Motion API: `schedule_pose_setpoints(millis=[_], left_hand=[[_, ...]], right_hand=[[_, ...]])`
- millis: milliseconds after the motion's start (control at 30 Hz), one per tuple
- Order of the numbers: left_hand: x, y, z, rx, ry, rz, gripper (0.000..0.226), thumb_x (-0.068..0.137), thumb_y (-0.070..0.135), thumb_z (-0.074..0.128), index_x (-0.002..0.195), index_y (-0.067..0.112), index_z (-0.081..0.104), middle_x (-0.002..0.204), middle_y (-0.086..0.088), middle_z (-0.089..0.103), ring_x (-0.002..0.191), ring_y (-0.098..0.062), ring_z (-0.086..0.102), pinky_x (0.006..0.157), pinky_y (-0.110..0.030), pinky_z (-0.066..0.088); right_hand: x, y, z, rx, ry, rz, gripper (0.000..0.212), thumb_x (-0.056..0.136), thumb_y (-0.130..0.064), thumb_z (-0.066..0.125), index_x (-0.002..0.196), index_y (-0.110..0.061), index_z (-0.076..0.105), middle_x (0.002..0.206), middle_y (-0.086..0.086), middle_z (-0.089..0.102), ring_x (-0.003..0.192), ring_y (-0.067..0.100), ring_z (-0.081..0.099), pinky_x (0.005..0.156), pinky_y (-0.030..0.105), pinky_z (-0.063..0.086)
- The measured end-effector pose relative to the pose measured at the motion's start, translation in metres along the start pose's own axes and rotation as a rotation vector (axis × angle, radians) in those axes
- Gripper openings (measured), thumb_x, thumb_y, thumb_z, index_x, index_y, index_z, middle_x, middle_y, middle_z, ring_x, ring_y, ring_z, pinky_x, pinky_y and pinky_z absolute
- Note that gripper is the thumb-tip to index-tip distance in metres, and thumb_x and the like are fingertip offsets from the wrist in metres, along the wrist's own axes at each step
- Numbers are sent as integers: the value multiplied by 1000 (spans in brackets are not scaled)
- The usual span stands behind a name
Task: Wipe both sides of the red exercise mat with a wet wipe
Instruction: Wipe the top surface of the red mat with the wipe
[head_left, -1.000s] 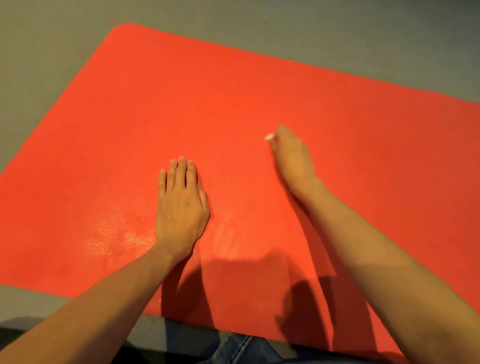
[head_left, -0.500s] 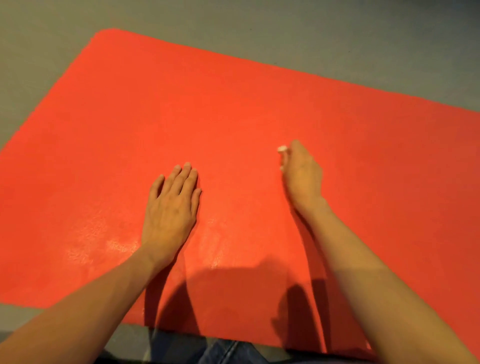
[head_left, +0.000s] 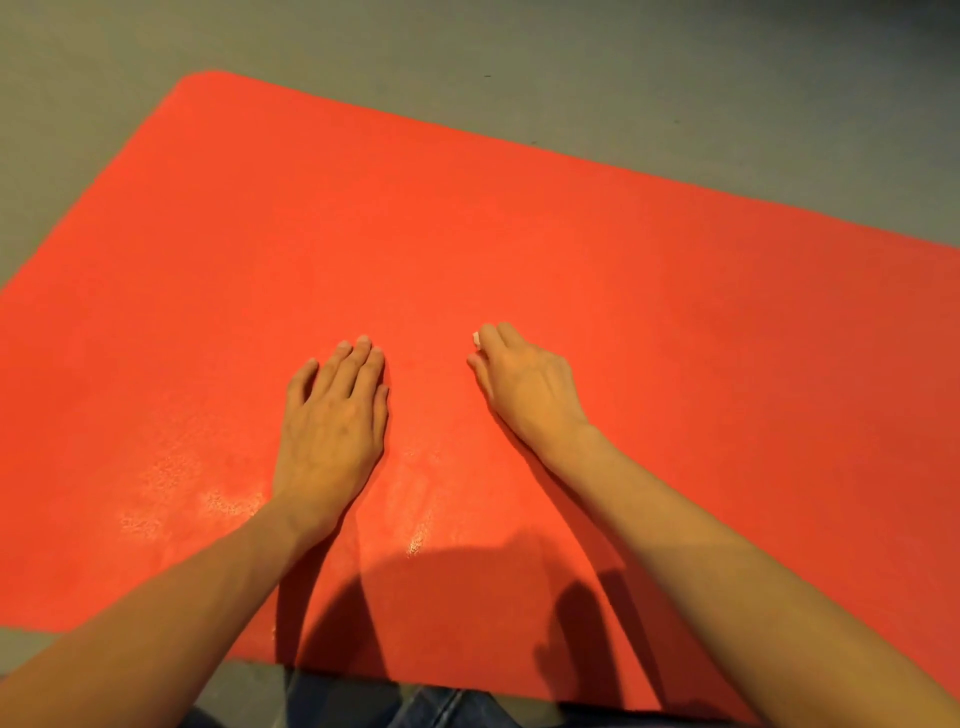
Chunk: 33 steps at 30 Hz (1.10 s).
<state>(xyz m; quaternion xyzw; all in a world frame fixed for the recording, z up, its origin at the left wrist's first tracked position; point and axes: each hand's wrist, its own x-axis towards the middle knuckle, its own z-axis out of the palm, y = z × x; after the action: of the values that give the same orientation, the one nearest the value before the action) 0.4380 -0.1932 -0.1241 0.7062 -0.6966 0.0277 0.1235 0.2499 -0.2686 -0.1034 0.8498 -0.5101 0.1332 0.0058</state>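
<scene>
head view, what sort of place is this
Likely an indoor exercise room or a home, hard to say which: a red mat lies flat on a plain grey floor, and jeans show at its near edge.

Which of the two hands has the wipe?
The right hand: a white scrap of wipe shows at its fingers. The left hand lies flat on the mat, bare.

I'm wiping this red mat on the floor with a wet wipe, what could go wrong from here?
The wet wipe shows only as a small scrap at the fingertips of the right hand, so strokes may be narrow and skip parts of the red mat. The left hand rests flat beside shiny damp patches; it could slip or smudge them. The mat lies on the grey floor and might shift under pressure.
</scene>
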Motion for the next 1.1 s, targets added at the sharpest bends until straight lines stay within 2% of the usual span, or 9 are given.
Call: schedule_pose_setpoints(millis=[100, 200, 267, 400, 700, 767, 867, 1000, 1100], left_hand=[[1, 0, 0, 4, 0, 2, 45, 99, 26, 30, 133, 7, 53, 141, -10, 51, 133, -25, 45, 108, -45, 31], [0, -1, 1, 6, 1, -1, 44, 99, 26, 31, 133, 7, 53, 141, -10, 50, 132, -25, 45, 109, -44, 31], [1, -1, 1, 5, 1, 1, 44, 99, 26, 31, 132, 7, 53, 141, -10, 51, 132, -25, 46, 108, -44, 31], [-1, -1, -1, 1, -4, -5, 44, 99, 26, 30, 132, 7, 53, 141, -9, 51, 132, -25, 46, 108, -44, 31], [1, -1, -1, 3, -2, -5, 44, 99, 26, 31, 131, 7, 54, 140, -9, 52, 131, -25, 46, 107, -44, 32], [2, -1, -1, 2, -11, -2, 44, 99, 27, 31, 131, 8, 54, 140, -9, 51, 131, -25, 46, 107, -44, 32], [1, -1, 0, 8, -17, -1, 44, 99, 27, 31, 132, 8, 53, 141, -9, 51, 131, -25, 45, 107, -44, 32], [1, -2, -1, 6, -14, -11, 43, 99, 27, 31, 131, 8, 54, 140, -9, 51, 131, -25, 46, 107, -43, 32], [1, -1, -1, -2, -16, -5, 43, 98, 26, 32, 131, 8, 54, 141, -9, 51, 130, -26, 47, 107, -44, 32]], right_hand=[[1, 14, -6, 34, -112, -31, 12, 94, -18, 51, 104, -12, 52, 100, 9, 57, 81, 37, 62, 55, 41, 38], [8, 55, -15, 94, -4, 358, 15, 94, -23, 50, 104, -11, 51, 108, 10, 57, 97, 33, 57, 68, 40, 41], [12, 64, -16, 14, 51, 436, 20, 93, -27, 52, 102, -10, 51, 108, 12, 50, 98, 33, 51, 68, 43, 43], [13, 63, -12, 61, -15, 332, 18, 86, -12, 61, 101, -9, 50, 101, 11, 53, 90, 34, 54, 64, 39, 37], [11, 71, -8, -129, 74, 364, 27, 100, -29, 37, 101, -7, 52, 93, 16, 65, 81, 39, 63, 59, 39, 40], [13, 58, -6, -72, 144, 414, 21, 98, -22, 47, 93, -3, 54, 76, 20, 65, 66, 40, 63, 49, 39, 43], [-4, 10, -1, -20, 215, 177, 23, 81, -17, 72, 79, -9, 51, 47, 10, 57, 36, 31, 56, 28, 27, 30], [-40, -29, 1, -46, 57, -216, 39, 77, -24, 75, 87, -20, 38, 59, 0, 56, 37, 21, 53, 33, 26, 18], [-32, 30, -8, -95, 18, 20, 25, 87, -21, 65, 100, -18, 44, 79, 3, 65, 58, 26, 65, 40, 30, 39]])
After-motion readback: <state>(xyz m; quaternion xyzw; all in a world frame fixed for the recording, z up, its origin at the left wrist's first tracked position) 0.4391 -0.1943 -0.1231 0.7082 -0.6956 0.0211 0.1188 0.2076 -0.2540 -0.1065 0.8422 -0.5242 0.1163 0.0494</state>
